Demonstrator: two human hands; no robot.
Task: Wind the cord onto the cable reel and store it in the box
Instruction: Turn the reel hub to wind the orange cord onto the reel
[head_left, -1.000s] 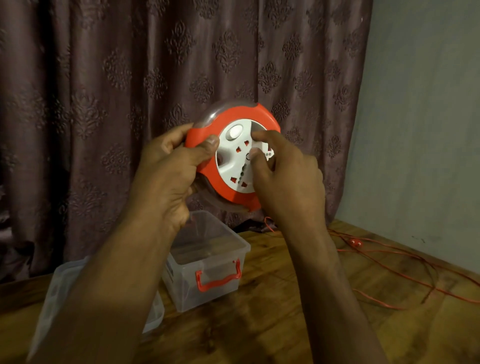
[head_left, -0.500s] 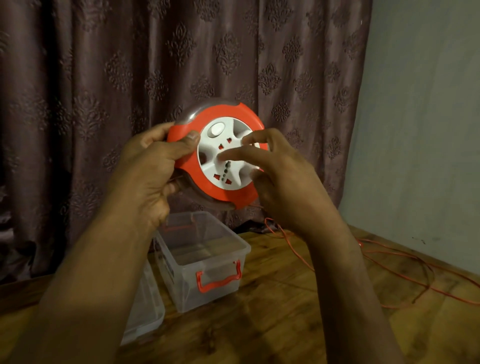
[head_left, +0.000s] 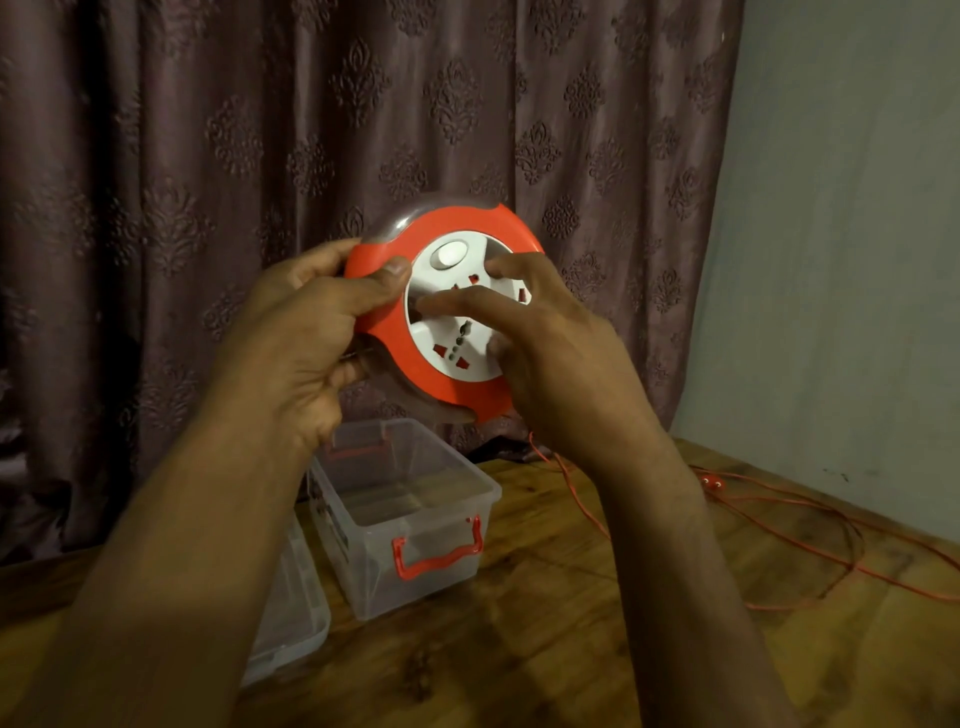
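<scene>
I hold a round orange cable reel with a white socket hub upright in the air above the table. My left hand grips its left rim, thumb across the orange face. My right hand lies on the white hub, its fingers pressed into the hub's recesses. A thin orange cord trails from under the reel and lies in loose loops on the table at the right. Below the reel stands a clear plastic box with orange handles, open at the top.
The box's clear lid lies left of the box, partly behind my left forearm. The wooden table meets a patterned curtain at the back and a grey wall at the right.
The white hub has turned under my right-hand fingers, and its sockets now sit at another angle. The reel has shifted slightly left and down. The cord loops on the table have shifted.
</scene>
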